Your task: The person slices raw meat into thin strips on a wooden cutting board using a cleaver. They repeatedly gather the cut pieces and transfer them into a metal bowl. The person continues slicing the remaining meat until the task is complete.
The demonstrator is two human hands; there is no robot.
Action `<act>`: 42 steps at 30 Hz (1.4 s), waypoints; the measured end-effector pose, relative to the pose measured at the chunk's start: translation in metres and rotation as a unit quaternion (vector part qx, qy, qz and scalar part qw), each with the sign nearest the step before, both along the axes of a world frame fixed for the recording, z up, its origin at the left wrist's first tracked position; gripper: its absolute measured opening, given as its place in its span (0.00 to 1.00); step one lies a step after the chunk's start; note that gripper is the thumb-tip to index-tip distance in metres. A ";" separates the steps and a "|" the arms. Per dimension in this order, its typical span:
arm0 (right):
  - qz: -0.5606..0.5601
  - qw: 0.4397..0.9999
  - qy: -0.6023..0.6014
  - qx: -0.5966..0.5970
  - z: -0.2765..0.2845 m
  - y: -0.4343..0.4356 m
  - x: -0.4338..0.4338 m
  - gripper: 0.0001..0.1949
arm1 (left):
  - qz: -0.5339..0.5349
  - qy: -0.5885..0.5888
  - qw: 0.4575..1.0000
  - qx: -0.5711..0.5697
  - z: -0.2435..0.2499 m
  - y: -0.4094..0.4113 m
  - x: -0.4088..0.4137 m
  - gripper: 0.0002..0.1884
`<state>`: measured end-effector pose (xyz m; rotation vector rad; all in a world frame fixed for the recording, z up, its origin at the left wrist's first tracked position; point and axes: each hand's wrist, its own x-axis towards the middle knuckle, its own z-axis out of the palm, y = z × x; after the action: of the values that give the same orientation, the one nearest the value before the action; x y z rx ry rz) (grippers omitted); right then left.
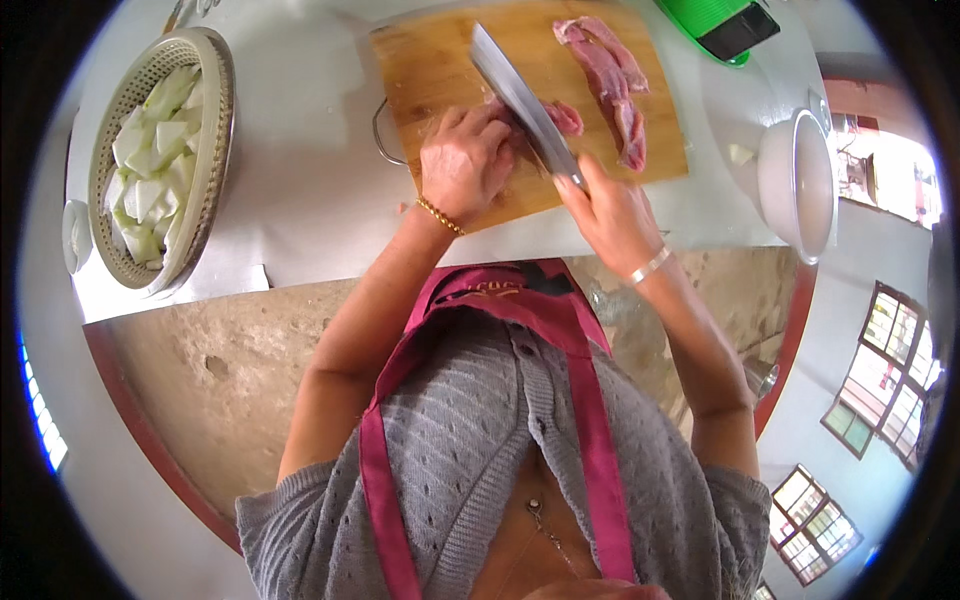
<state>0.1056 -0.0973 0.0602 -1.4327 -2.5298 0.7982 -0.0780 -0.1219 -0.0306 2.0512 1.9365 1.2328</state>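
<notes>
My right hand (611, 214) grips a metal cleaver (525, 101) by its handle end, its blade slanting up and to the left over a piece of raw meat (564, 118). With fingers curled, my left hand (463, 161) presses on that meat just left of the blade; its fingertips and the meat beneath are partly hidden. Under both lies a wooden cutting board (427, 60) with a metal loop handle (380, 135) at its left edge. Longer strips of raw meat (609, 79) rest on the board's right part.
At the left of the white table (300, 150), an oval plastic basket (204, 150) holds pale green vegetable slices (150, 196). A white bowl (795, 187) stands near the right edge, a small pale piece (740, 154) beside it. A dark phone-like object (739, 31) leans on a green container (690, 22).
</notes>
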 end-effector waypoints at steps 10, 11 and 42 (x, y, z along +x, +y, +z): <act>0.025 0.999 0.014 0.017 0.025 0.008 0.010 0.13 | 0.038 0.015 0.999 0.022 -0.007 0.003 0.006 0.06; 0.028 1.000 0.009 0.003 0.025 0.004 0.012 0.13 | 0.044 0.018 0.998 0.027 -0.010 0.003 0.006 0.05; 0.013 0.998 0.002 -0.068 0.022 -0.005 0.012 0.14 | 0.031 -0.026 0.999 0.033 -0.011 -0.002 0.000 0.07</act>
<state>0.1177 -0.1018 0.0821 -1.4380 -2.5396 0.9936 -0.0782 -0.1243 -0.0415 1.9814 1.9770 1.3655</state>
